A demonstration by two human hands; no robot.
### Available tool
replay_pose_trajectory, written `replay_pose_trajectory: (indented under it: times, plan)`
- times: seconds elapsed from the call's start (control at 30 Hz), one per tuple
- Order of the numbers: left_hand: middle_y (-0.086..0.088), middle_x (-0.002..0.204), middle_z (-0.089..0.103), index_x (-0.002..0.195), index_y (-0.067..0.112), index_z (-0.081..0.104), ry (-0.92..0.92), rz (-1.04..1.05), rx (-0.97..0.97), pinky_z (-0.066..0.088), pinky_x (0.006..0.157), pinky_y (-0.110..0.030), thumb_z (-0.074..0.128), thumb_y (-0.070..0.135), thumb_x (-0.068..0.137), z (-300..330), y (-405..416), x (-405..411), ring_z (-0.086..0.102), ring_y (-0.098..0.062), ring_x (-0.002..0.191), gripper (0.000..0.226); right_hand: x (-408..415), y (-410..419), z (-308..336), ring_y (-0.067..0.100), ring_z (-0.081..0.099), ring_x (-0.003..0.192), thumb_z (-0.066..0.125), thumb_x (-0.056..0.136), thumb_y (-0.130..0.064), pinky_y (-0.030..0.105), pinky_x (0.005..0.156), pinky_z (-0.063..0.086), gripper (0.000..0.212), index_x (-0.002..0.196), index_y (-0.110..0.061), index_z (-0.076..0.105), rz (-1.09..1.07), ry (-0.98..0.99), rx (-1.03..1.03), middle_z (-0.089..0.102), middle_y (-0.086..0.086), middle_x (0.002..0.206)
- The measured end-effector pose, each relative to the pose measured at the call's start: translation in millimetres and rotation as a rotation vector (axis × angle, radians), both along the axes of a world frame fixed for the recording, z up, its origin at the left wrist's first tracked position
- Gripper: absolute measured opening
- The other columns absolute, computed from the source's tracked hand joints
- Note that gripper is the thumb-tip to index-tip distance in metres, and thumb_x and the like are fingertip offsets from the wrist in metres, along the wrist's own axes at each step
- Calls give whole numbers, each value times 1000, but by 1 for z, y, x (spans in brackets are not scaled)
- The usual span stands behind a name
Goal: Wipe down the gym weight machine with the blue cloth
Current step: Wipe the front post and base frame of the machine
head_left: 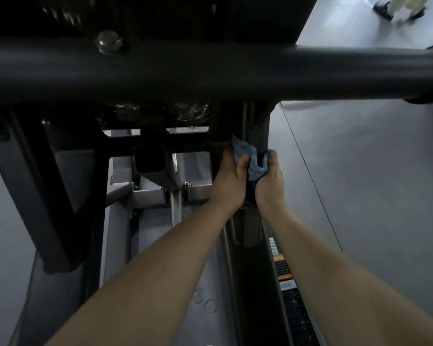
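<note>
A dark grey weight machine fills the view, with a thick horizontal bar [210, 71] close to the camera. Below it a slanted frame post [256, 126] runs down toward me. A light blue cloth [253, 161] is wrapped around that post. My left hand [229, 181] grips the cloth from the left side of the post. My right hand [270, 182] grips it from the right side. Both forearms reach forward under the bar. Part of the cloth is hidden between my palms.
A lighter grey base frame [145, 196] with a square tube and bolts lies left of my hands. Warning labels [281, 268] run along the rail at lower right. Grey floor [373, 171] spreads to the right. A person's legs and dark shoes [385, 8] are at the top right.
</note>
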State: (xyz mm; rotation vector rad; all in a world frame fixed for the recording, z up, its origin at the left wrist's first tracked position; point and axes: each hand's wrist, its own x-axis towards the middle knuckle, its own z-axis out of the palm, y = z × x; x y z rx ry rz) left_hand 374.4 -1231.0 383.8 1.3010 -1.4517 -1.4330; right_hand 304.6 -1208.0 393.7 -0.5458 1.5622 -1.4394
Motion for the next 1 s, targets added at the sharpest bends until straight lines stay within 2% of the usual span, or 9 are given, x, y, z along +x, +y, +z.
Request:
replay_pose_trajectory:
  times: [0.1, 0.23, 0.37, 0.43, 0.53, 0.73, 0.87, 0.93, 1.0]
  plan:
    - [-8, 136, 48, 141, 19, 30, -77, -105, 42, 34, 97, -22, 35, 38, 98, -26, 28, 13, 47, -18, 122, 47, 2, 26, -18, 12, 57, 83, 32, 103, -20, 21, 71, 47, 28, 119, -8, 51, -26, 43, 136, 55, -5, 89]
    - [-1, 137, 48, 141, 21, 33, -166, -108, -1, 35, 107, -37, 37, 50, 85, -49, 60, 19, 43, -16, 125, 63, 1, 51, -36, 3, 62, 73, 26, 104, -20, 10, 62, 50, 30, 101, -19, 56, -52, -4, 157, 62, -1, 87]
    - [1, 145, 40, 148, 26, 19, -216, -107, 19, 33, 110, -44, 39, 50, 86, -59, 68, 19, 38, -18, 133, 70, 9, 60, -48, 13, 61, 92, 29, 103, -33, 22, 78, 50, 30, 91, -33, 57, -59, 99, 257, 63, 2, 97]
    - [-4, 148, 35, 149, 26, 15, -231, -113, 62, 32, 111, -39, 43, 45, 89, -56, 78, 20, 37, -21, 133, 69, 14, 72, -52, 18, 59, 101, 30, 102, -35, 30, 87, 46, 29, 99, -32, 59, -42, 199, 256, 63, 5, 105]
    - [-8, 154, 22, 150, 15, 10, -313, -120, 54, 27, 108, -29, 45, 16, 97, -50, 92, 22, 29, -24, 138, 63, 23, 91, -51, 14, 56, 104, 31, 102, -25, 22, 84, 40, 32, 127, -14, 50, 30, 392, 287, 57, -2, 109]
    - [-9, 147, 38, 148, 20, 22, -314, -175, 169, 32, 107, -31, 45, 12, 97, -49, 114, 37, 39, -25, 133, 56, 37, 116, -45, 21, 41, 132, 32, 102, -20, 28, 106, 33, 48, 149, -17, 25, 104, 490, 404, 41, 4, 146]
    - [-6, 120, 61, 123, 18, 53, -208, -200, 364, 44, 89, -15, 38, 14, 100, -36, 132, 54, 57, -17, 110, 28, 66, 140, -31, 21, 55, 100, 34, 102, -16, 26, 84, 41, 36, 135, -10, 46, 11, 441, 478, 60, 11, 121]
    - [2, 97, 64, 99, 25, 57, -184, -123, 373, 47, 75, -10, 38, 11, 100, -24, 142, 71, 61, -14, 93, 23, 89, 148, -20, 18, 54, 89, 36, 102, -18, 28, 78, 43, 29, 123, -12, 54, -53, 360, 478, 62, 6, 102]
    - [4, 91, 62, 94, 23, 57, -143, 55, 356, 45, 70, -7, 40, 8, 99, -7, 149, 98, 58, -9, 83, 23, 114, 142, -7, 15, 54, 82, 37, 101, -19, 22, 74, 42, 22, 109, -12, 57, -15, 345, 430, 57, 1, 89]
